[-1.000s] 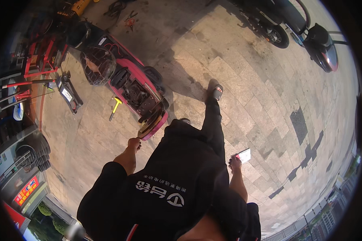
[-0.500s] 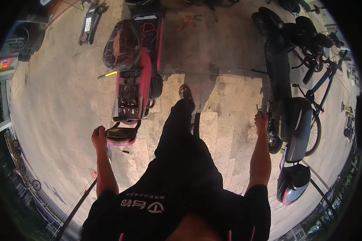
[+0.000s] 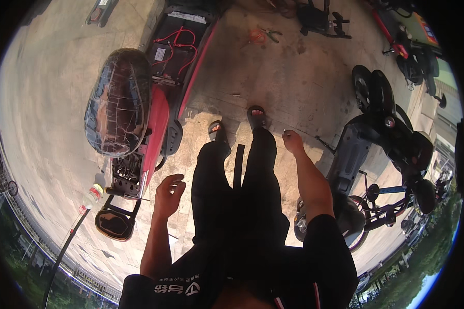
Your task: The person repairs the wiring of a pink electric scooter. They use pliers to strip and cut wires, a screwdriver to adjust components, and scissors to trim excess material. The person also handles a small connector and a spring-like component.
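My left hand (image 3: pixel 168 191) is open and empty beside the rear of a pink scooter (image 3: pixel 160 131), whose cracked brown seat (image 3: pixel 116 103) covers part of its body. Its open battery compartment (image 3: pixel 175 51) shows dark batteries and red wires, and a black padded rack (image 3: pixel 113 221) sticks out at the rear. My right hand (image 3: pixel 293 141) is closed, with a small pale bit at its fingertips that I cannot make out. It hangs left of a black scooter (image 3: pixel 348 154). My sandalled feet (image 3: pixel 257 117) stand between the two scooters.
Pliers (image 3: pixel 270 35) lie with orange items on the paving ahead. A black jack (image 3: pixel 100 10) is at upper left. A blue bicycle (image 3: pixel 381 190) is behind the black scooter, more scooters (image 3: pixel 412 62) stand upper right, and a bottle (image 3: pixel 91 196) tops a pole at left.
I have turned and stepped in between the scooters, feet now side by side. My left hand has opened. The white flat item earlier in my right hand no longer shows clearly.
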### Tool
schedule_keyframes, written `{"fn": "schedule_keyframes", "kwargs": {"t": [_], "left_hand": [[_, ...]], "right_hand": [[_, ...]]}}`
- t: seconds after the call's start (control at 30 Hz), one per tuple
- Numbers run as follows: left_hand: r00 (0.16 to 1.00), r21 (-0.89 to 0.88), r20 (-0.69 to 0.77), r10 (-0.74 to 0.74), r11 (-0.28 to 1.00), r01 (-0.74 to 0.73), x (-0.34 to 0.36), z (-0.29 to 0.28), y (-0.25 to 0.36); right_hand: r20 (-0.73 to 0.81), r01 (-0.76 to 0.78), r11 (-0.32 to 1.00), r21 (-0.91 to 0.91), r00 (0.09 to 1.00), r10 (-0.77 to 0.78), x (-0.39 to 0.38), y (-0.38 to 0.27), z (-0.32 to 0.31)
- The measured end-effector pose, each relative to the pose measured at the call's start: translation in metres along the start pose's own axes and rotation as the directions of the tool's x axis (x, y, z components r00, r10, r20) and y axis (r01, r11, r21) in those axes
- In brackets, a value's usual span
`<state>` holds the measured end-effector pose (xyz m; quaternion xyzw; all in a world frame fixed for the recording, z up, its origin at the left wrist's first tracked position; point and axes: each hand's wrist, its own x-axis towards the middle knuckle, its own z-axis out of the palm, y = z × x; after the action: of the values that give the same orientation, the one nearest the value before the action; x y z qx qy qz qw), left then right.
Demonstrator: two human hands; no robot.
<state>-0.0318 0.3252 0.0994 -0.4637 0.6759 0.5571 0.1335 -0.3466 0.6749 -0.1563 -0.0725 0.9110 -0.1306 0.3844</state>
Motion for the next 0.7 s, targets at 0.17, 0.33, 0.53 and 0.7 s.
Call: {"fn": "schedule_keyframes", "kwargs": {"t": [0.17, 0.33, 0.53, 0.7], "left_hand": [[0.962, -0.392, -0.165, -0.218, 0.91, 0.139, 0.069, 0.05, -0.019], [0.965, -0.43, -0.216, -0.15, 0.902, 0.043, 0.171, 0.099, -0.058], [0.954, -0.398, -0.283, -0.096, 0.917, -0.025, 0.234, 0.128, -0.099], [0.842, -0.378, -0.518, -0.149, 0.923, -0.069, 0.206, 0.152, -0.106]], "right_hand": [[0.143, 0.113, 0.984, -0.135, 0.985, -0.094, 0.215, -0.024, 0.015], [0.088, 0.17, 0.942, -0.291, 0.985, -0.15, 0.436, -0.101, 0.044], [-0.032, 0.222, 0.715, -0.663, 0.946, -0.323, 0.568, -0.187, 0.061], [-0.002, 0.234, 0.421, -0.876, 0.873, -0.488, 0.584, -0.181, 0.077]]}}
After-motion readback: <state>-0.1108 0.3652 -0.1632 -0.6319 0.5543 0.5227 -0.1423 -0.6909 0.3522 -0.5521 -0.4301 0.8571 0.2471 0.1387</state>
